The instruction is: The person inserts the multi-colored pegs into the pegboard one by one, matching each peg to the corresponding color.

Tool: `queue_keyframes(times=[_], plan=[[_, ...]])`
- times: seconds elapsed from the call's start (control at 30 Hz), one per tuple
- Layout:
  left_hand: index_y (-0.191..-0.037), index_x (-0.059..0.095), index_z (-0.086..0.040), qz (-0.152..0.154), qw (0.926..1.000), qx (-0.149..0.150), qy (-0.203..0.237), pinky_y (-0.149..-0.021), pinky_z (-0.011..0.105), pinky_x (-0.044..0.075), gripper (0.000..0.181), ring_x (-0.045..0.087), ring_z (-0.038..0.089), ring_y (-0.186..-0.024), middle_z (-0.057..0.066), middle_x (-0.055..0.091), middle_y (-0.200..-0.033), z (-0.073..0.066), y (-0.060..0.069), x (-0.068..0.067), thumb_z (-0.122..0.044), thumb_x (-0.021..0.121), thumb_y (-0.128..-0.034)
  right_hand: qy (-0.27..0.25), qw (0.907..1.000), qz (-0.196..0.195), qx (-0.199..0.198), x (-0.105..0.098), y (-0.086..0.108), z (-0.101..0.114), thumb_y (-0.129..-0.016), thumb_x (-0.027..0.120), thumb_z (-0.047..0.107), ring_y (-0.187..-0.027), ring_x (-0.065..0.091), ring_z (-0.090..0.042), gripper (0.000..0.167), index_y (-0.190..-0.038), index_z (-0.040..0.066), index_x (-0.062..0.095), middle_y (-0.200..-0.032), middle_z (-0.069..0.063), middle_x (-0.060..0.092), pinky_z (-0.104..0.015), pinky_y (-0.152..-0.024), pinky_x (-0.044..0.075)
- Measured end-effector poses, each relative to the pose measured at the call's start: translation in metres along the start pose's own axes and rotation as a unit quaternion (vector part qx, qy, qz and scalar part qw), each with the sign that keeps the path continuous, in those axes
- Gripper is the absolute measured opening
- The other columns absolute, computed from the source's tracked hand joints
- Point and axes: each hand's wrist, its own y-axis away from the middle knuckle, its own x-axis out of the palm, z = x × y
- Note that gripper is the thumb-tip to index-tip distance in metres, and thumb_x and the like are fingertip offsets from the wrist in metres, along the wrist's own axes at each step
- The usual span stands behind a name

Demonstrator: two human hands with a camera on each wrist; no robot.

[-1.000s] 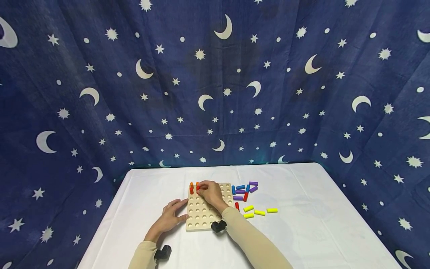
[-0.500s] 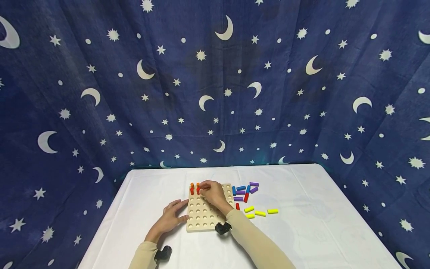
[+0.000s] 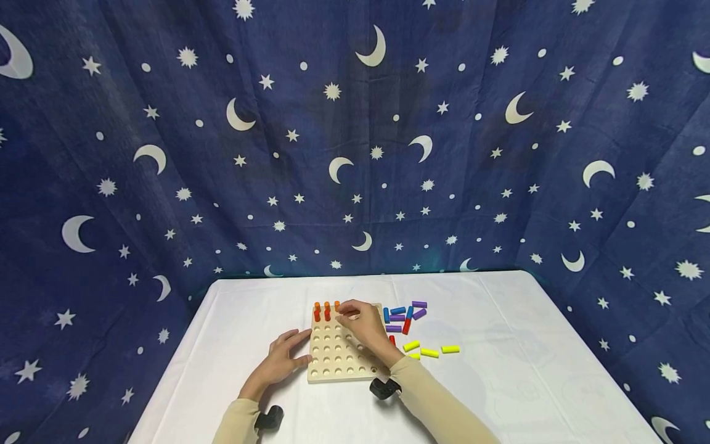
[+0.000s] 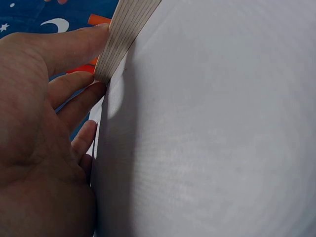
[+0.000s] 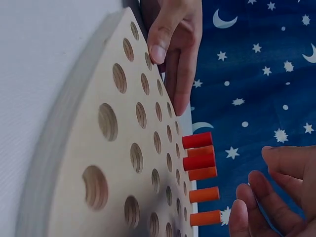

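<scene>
Pegboard, pale wood, 1: lies flat on the table in front of you, its face set with rows of round holes. Placed, it seems, where both your hands can meet over it.

Orange pegs, 4: standing side by side in the far row of holes, beginning at the left corner. The 4th shows from the right wrist; from the head, your hand hides it.

Red pegs, 2: standing in the next row nearer you, each in front of an orange peg. The layout suggests 1 colour to a row.

Your left hand: thumb and fingers spread wide, tips touching the left edge, gripping no peg; probably there to steady the wood.

Your right hand: above the board, just beside the standing pegs, fingers loosely bent and apart from the thumb, no peg visible in them.

Loose stock, lying beyond the right edge, likely kept on that side for your right hand: blue pegs, 3; purple pegs, 4; loose red pegs, 2; yellow pegs, 4, nearer you.

Surroundings: table under white cloth; blue curtain with moons and stars behind; beige sleeves and black wrist cameras on your arms.
</scene>
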Motion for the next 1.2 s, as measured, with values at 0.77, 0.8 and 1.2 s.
queue_keyframes(times=[0.77,0.8,1.2], plan=[[-0.141,0.055,-0.024,-0.001,1.0,-0.004,0.004,-0.11,0.072,0.023,0.064,0.026,0.047,-0.141,0.02,0.038,-0.153,-0.001,0.002,0.001,-0.033,0.078,-0.0821,0.036,0.9985,-0.041,0.003,-0.058,0.032,-0.015,-0.083,0.077,0.013,-0.089,0.068,-0.016,0.019,-0.102,0.009,0.074,-0.096,0.0,0.074,-0.02,-0.07,0.052],[-0.141,0.055,-0.024,-0.001,1.0,-0.003,0.003,-0.11,0.072,0.023,0.064,0.027,0.047,-0.141,0.02,0.038,-0.152,-0.001,0.002,0.001,-0.033,0.078,-0.0821,0.038,0.9983,-0.043,0.005,-0.06,0.032,-0.017,-0.083,0.078,0.013,-0.089,0.068,-0.016,0.019,-0.101,0.009,0.074,-0.096,0.0,0.074,-0.02,-0.07,0.051],[-0.141,0.054,-0.024,-0.001,1.0,-0.008,0.003,-0.11,0.072,0.023,0.064,0.026,0.046,-0.141,0.019,0.037,-0.153,-0.001,0.002,0.001,-0.033,0.077,-0.0822,0.038,0.9957,-0.078,0.033,-0.088,0.034,-0.046,-0.082,0.078,0.009,-0.087,0.069,-0.016,0.02,-0.101,0.008,0.074,-0.097,-0.01,0.075,-0.018,-0.069,0.051]])
